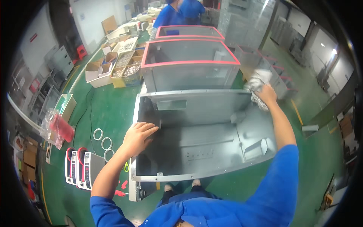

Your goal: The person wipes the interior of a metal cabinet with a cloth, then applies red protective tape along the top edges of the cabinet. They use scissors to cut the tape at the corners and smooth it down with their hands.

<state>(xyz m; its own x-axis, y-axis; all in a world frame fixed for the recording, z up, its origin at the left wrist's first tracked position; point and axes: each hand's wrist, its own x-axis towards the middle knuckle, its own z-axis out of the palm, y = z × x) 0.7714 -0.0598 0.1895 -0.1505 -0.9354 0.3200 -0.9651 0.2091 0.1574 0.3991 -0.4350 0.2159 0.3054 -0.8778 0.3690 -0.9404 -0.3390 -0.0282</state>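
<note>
In front of me lies a large open grey metal cabinet box [204, 174], its hollow side up. Inside it show a rectangular cutout, a row of small holes and a bracket. My left hand [139, 137] rests over the box's left rim, fingers stretched out and holding nothing. At the far right corner my right hand [267, 94] grips a crumpled white-grey cloth [260, 80], which lies against the rim there. Part of the cloth and the right fingertips are blurred or hidden.
Behind stand metal boxes [191, 72] edged in pink-red strip. Left, on green, are bins of small metal parts [123, 60], white tape rings [107, 143], two white devices with red cables [85, 168] and a pink roll [62, 128]. Two people in blue [179, 13] are at the back.
</note>
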